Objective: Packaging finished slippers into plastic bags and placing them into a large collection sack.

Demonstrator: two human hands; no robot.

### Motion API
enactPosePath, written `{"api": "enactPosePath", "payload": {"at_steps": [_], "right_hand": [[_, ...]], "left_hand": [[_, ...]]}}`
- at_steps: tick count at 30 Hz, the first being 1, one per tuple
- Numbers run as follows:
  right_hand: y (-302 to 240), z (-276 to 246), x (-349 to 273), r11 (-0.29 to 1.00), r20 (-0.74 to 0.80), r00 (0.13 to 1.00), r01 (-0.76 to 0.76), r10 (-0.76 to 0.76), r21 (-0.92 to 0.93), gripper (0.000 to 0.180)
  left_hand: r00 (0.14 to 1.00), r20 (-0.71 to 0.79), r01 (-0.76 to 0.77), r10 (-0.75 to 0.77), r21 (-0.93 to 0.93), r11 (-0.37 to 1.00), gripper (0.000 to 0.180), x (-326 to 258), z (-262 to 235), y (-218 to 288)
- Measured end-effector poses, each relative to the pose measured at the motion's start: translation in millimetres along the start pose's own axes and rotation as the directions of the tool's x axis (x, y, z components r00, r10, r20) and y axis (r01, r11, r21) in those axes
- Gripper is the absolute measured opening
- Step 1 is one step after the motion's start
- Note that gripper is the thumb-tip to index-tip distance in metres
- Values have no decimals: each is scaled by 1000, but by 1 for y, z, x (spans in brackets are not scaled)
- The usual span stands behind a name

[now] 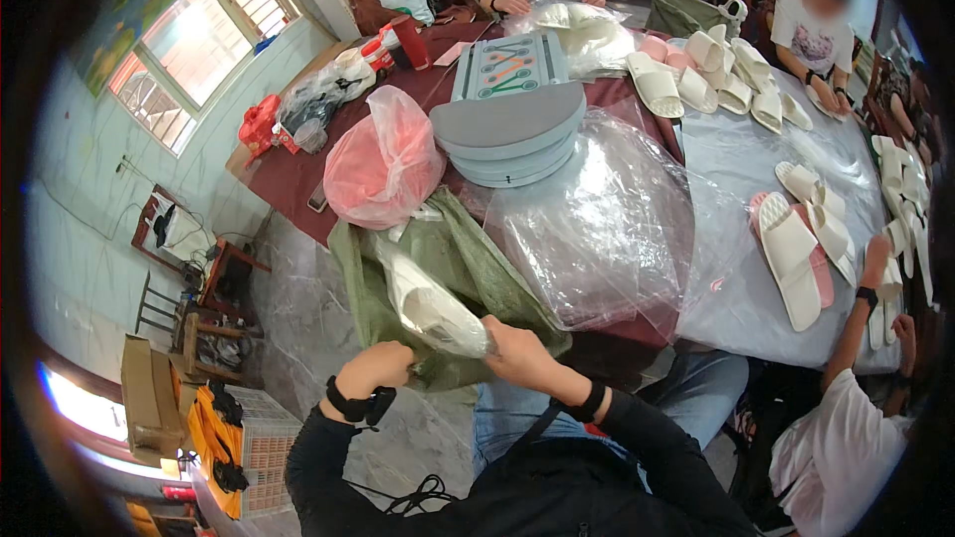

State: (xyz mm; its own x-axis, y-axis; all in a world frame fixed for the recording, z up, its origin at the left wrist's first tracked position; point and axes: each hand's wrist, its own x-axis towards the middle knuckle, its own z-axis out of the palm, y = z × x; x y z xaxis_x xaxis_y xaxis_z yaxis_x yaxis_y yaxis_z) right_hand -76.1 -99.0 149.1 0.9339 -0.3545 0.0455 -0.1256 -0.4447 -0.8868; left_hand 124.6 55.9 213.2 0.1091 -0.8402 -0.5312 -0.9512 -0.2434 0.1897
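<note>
Both hands hold a bagged white slipper (430, 310) over a green sack (468, 268).
The right hand (517, 353) has its fingers closed on the slipper's end; the left hand (376, 370) is curled into the sack's edge, beside the desk (736, 164).

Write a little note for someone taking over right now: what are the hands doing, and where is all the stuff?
Left hand: closed on the edge of the green sack.
Right hand: fingers gripping the bagged white slipper at its near end, over the sack's mouth.
Things: clear plastic bags lie on the table just beyond the sack; loose white slippers lie to the right, more at the far end.
Done: this one slipper is wrapped in plastic.
Left: whether it is going into or coming out of the sack cannot be told. Many slippers on the table look unbagged.
</note>
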Motion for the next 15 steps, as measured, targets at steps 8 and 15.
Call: {"api": "enactPosePath", "payload": {"at_steps": [8,15], "right_hand": [[29,47,0,861,128,988,10,-87,509,78],[35,38,-26,957,485,860,-14,159,-289,72]], "left_hand": [[981,191,47,-29,-91,995,8,-14,-36,4],[974,159,176,-161,-82,981,14,-8,-27,2]]}}
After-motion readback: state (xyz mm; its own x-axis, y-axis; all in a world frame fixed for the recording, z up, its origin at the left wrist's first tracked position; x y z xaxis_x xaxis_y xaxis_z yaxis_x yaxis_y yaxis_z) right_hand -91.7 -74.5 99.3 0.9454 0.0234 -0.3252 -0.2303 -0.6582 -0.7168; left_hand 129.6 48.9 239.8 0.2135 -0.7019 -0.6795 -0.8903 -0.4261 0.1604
